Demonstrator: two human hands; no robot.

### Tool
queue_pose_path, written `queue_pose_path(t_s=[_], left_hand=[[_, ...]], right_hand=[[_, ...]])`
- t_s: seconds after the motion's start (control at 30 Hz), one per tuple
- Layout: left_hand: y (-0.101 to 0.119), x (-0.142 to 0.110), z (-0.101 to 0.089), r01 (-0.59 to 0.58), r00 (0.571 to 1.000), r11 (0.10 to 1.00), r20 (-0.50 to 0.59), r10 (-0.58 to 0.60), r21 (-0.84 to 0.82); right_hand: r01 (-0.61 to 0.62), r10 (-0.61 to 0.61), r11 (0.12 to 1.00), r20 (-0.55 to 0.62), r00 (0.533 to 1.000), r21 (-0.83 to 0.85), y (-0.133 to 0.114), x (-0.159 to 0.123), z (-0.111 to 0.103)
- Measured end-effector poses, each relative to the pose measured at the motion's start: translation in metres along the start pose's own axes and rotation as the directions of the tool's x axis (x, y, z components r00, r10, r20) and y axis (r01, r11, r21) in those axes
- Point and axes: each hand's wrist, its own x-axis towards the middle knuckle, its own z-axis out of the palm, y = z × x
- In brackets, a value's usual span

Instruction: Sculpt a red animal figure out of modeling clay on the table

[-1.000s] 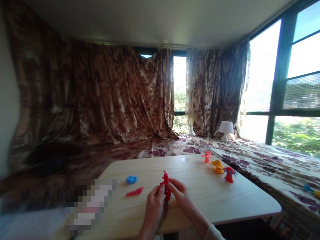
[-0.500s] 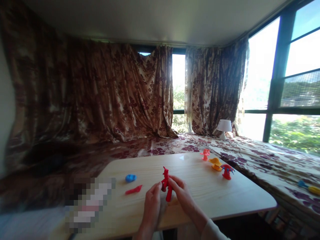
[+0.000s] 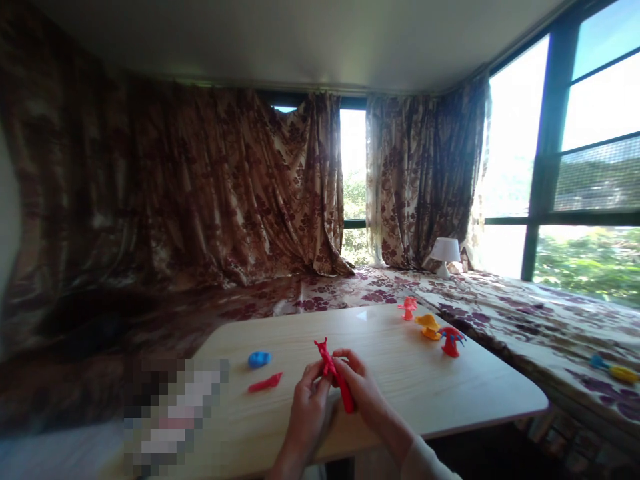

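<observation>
Both hands are over the near part of the pale wooden table (image 3: pixel 380 340), gripping a small red figurine (image 3: pixel 346 395) between them. Two thin points stick up from its top, and a thick rounded lower part slants down to the right. My left hand (image 3: pixel 307 400) pinches its left side with thumb and fingers. On the other side, my right hand (image 3: pixel 364 385) closes round its middle, partly hiding it. To the left on the tabletop lie a red tapered piece (image 3: pixel 265 382) and a blue oval lump (image 3: pixel 259 359).
Along the table's right edge stand a pink figure (image 3: pixel 409 307), a yellow figure (image 3: pixel 429 326) and a red figure with blue bits (image 3: pixel 451 341). A blurred-out flat item (image 3: pixel 175 413) sits at the left. A white lamp (image 3: pixel 445 251) stands beyond, on flowered cloth.
The red figurine has tilted, its top leaning left and its lower end swinging right. My left fingers have closed in higher on it. The view has shifted slightly to the right.
</observation>
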Motion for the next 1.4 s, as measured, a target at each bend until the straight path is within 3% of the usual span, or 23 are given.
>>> queue_pose_path(t_s=[0.3, 0.47, 0.7, 0.87, 1.17, 1.4], left_hand=[[-0.006, 0.0, -0.007, 0.055, 0.985, 0.996, -0.157, -0.065, -0.068], [-0.007, 0.001, -0.006, 0.074, 0.983, 0.992, -0.159, -0.09, -0.103], [-0.011, 0.001, -0.008, 0.066, 0.986, 0.997, -0.149, -0.072, -0.049], [-0.01, 0.002, -0.007, 0.05, 0.989, 0.998, -0.138, -0.055, -0.044], [-0.008, 0.0, -0.006, 0.054, 0.991, 0.999, -0.124, -0.055, -0.008], [-0.005, -0.001, -0.006, 0.064, 0.989, 0.995, -0.131, -0.073, -0.075]], right_hand=[[0.184, -0.2, 0.94, -0.024, 0.98, -0.286, 0.004, 0.001, -0.004], [0.279, -0.263, 0.897, 0.093, 0.96, -0.342, 0.008, 0.0, -0.004], [0.371, -0.365, 0.845, 0.092, 0.926, -0.385, 0.009, 0.001, -0.003], [0.394, -0.371, 0.814, 0.141, 0.918, -0.427, 0.007, 0.0, -0.002], [0.443, -0.446, 0.74, 0.125, 0.886, -0.506, 0.009, -0.001, -0.003], [0.437, -0.413, 0.781, 0.156, 0.897, -0.446, 0.001, -0.005, 0.0]])
